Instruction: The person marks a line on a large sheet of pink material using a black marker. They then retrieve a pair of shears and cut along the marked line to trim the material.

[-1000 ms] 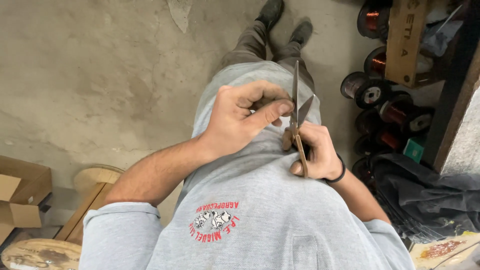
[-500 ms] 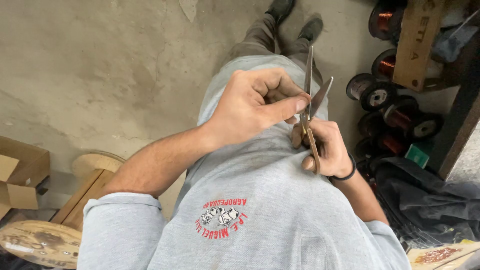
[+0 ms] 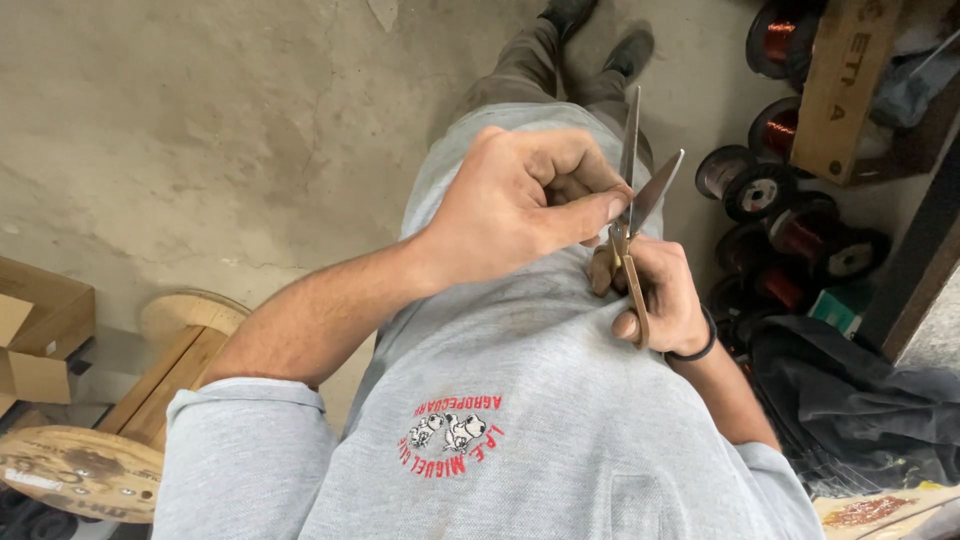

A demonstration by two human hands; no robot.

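Scissors: metal pair, blades parted in a narrow V and pointing up and away from the body; one blade nearly upright, the other slanting to the right; grey steel, shiny along the edges; long brownish-gold handle running down from the pivot into the right fist.
Place: held in front of the belly, above the grey shirt, between the two hands.
Right hand: closed around the handle, thumb tip lying near the handle's lower end; dark band on the wrist.
Left hand: fingers curled, thumb and forefinger pinched together right at the pivot, touching the blades' base; whether anything thin sits in the pinch cannot be told.
Shirt: grey, with a small red-and-white emblem on the chest.
Floor: bare cracked concrete, with two dark shoes far below.
Right side: spools of copper wire stacked beside a wooden box; dark cloth nearer.
Left side: wooden reel and cardboard box.
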